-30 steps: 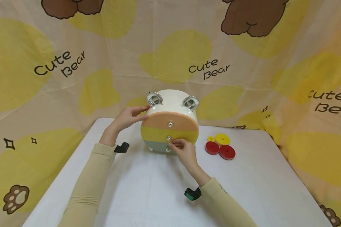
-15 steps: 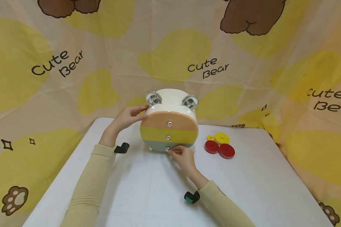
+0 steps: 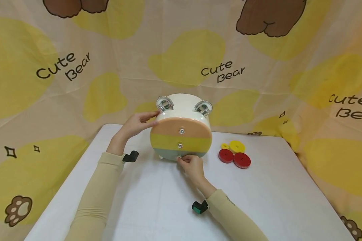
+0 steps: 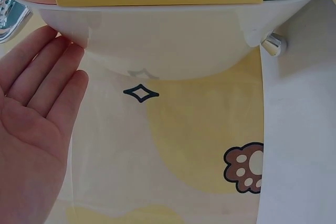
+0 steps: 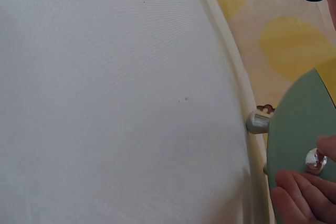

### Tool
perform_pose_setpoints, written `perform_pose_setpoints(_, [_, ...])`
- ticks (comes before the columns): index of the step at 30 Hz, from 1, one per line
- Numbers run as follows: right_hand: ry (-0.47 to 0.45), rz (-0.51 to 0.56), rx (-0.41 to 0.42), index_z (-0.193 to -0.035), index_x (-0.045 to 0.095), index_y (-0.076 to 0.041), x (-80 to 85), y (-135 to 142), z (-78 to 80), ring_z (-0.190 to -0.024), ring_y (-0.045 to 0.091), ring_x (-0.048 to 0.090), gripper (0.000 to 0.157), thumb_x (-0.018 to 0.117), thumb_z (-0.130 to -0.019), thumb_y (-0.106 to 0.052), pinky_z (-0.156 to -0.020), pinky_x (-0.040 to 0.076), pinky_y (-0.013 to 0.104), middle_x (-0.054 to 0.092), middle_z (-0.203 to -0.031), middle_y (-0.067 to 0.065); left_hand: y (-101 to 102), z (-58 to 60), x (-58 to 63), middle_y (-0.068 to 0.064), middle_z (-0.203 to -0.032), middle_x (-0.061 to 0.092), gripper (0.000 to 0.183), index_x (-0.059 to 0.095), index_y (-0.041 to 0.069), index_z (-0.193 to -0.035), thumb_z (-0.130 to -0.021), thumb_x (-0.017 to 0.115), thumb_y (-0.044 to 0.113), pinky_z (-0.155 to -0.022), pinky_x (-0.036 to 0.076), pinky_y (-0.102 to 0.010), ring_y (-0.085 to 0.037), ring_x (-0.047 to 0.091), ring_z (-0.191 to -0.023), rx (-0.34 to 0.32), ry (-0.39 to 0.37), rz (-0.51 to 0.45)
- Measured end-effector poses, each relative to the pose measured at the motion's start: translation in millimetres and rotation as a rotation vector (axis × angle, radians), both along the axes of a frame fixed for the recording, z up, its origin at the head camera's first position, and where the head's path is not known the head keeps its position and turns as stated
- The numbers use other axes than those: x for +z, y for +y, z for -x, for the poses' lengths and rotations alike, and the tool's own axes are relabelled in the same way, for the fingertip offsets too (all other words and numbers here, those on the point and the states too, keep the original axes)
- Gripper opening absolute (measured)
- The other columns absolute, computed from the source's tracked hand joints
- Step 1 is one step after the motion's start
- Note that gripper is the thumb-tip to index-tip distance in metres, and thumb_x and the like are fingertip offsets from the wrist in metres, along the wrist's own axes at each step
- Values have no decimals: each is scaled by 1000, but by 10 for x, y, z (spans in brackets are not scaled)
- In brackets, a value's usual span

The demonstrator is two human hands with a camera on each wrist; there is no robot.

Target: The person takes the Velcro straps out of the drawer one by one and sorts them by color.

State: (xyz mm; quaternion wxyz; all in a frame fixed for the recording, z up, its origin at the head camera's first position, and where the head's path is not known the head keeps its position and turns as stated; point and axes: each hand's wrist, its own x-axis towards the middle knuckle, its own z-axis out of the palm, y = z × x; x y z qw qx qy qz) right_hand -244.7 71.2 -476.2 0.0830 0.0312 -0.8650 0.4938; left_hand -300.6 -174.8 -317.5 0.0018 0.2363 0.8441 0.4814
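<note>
A rounded white storage box (image 3: 185,104) with two silver ears stands upright on the white table. Its front has orange, yellow and green drawers, each with a shiny round knob. My left hand (image 3: 135,125) touches the box's upper left side below the ear, fingers nearly straight; the left wrist view shows the fingertips against its white side. With thumb and fingers, my right hand (image 3: 194,169) pinches the silver knob (image 5: 316,162) of the green bottom drawer (image 5: 294,129). In the head view these fingers partly cover that knob. All drawers sit flush.
Right of the box lie two red discs (image 3: 242,160), a larger yellow disc (image 3: 236,147) and a small yellow ring (image 3: 224,146). A printed curtain (image 3: 184,57) hangs behind the white tabletop (image 3: 157,201).
My right hand has moved down from between the middle and bottom knobs to the bottom knob and now pinches it. My left hand stays on the box's side.
</note>
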Motion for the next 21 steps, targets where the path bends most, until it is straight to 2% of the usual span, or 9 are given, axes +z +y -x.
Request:
perform_pose_setpoints(8, [15,1,-39,-68,74,-13,6,1,10,-49,7,55,24,76,-78,-35,-47,47,22,69,-60,0,9,-7,6,-10,-142,49,51,53,7,-136,-89,67,22,-109,35,-49,-33,42,-134,1,3,6])
perform_pose_setpoints(18, [46,-27,-69,-66,76,-15,-19,-3,15,-47,5,54,23,77,-77,-35,-47,45,22,68,-57,-4,5,-4,10,-11,-142,49,51,52,6,-136,-89,67,21,-109,36,-48,-32,41,-135,-10,-2,0])
perform_pose_setpoints(21, [46,-20,-75,-67,76,-17,-22,-6,12,-47,5,55,21,77,-77,-35,-48,46,22,68,-58,-6,-33,101,-101,-5,-142,50,52,54,13,-136,-88,68,28,-110,35,-49,-29,41,-135,-4,-6,-10])
